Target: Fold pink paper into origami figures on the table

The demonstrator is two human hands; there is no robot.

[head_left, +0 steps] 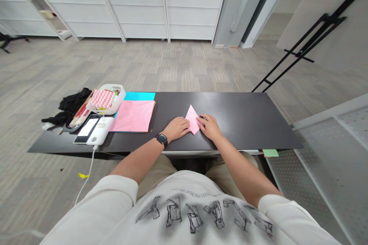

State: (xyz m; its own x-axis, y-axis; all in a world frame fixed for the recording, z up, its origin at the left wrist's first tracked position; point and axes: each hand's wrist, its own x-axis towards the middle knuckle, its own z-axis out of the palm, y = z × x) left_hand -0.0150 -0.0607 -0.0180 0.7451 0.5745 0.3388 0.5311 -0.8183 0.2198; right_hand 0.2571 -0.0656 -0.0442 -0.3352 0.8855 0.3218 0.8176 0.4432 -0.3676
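A pink paper folded into a kite shape lies on the dark table, its sharp point facing away from me. My left hand holds its left edge, with the fingertips on the paper. From the other side, the fingers of my right hand grip the right edge, bent over it. Parts of both edges are hidden under the fingers.
Left on the table lies a stack of pink sheets over blue paper. Beyond it are a white basket, black cloth, a phone and a white power bank with a cable. Green paper pokes out below the front edge.
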